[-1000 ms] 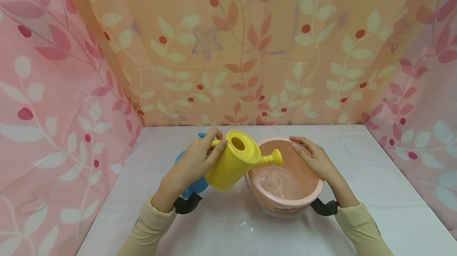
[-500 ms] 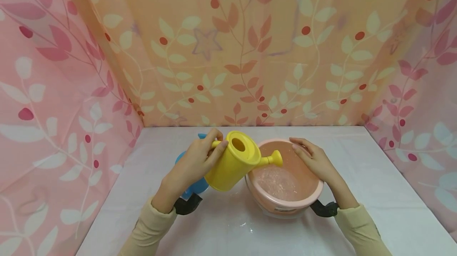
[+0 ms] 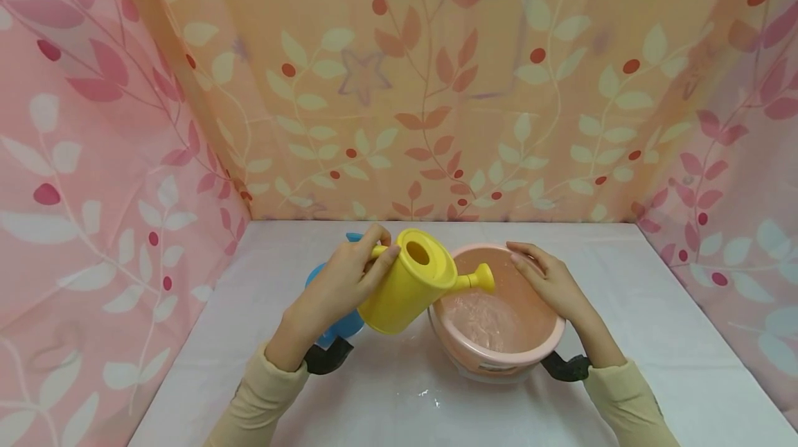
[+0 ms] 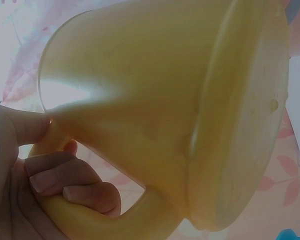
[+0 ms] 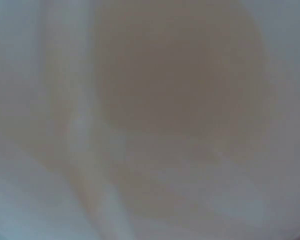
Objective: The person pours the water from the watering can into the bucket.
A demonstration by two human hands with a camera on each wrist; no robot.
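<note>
My left hand [image 3: 349, 274] grips the handle of a yellow watering can [image 3: 405, 287], fingers curled round it in the left wrist view. The can is tilted to the right, and its sprinkler head hangs over the left part of a pink basin [image 3: 508, 355]. Rippling water [image 3: 483, 322] lies inside the basin. At the basin's far right rim, my right hand [image 3: 551, 281] holds the edge between thumb and fingers. The right wrist view is too blurred to show detail.
A blue plastic object [image 3: 346, 326] stands behind the left forearm, mostly hidden by it. Drops of water [image 3: 427, 395] lie on the white tabletop [image 3: 374, 412] in front of the basin. Leaf-patterned cloth [image 3: 399, 86] walls off the back and both sides.
Both hands, the can and the basin keep almost the same places. The ripples in the basin's water have shifted. The head view has moved very slightly.
</note>
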